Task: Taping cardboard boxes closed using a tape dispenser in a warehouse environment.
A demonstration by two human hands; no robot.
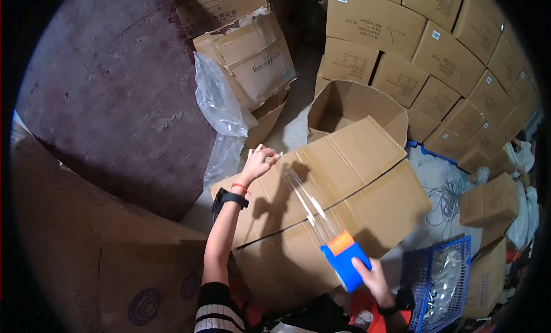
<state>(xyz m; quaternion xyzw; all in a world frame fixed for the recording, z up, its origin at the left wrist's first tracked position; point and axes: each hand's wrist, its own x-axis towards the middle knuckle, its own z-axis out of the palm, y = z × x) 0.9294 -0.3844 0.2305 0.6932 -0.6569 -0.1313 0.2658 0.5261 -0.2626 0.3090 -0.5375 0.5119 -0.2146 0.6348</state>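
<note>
A large cardboard box [367,206] lies before me, its two top flaps meeting along a slanting dark seam. In my right hand [376,282] is a blue and orange tape dispenser [348,263], gripped near the box's right front edge. A strip of clear packing tape [310,204] runs from it across the seam toward the far flap. Above that flap, my left hand [261,162] is closed in a pinch at the strip's far end. Whether the strip touches the cardboard along its length, I cannot tell.
An open carton [359,106] stands just beyond the box. Stacked cartons [376,23] fill the back right. Clear plastic sheeting [221,103] hangs from a worn carton [261,57]. At the lower right are a blue basket [422,293] and tangled wire [446,201].
</note>
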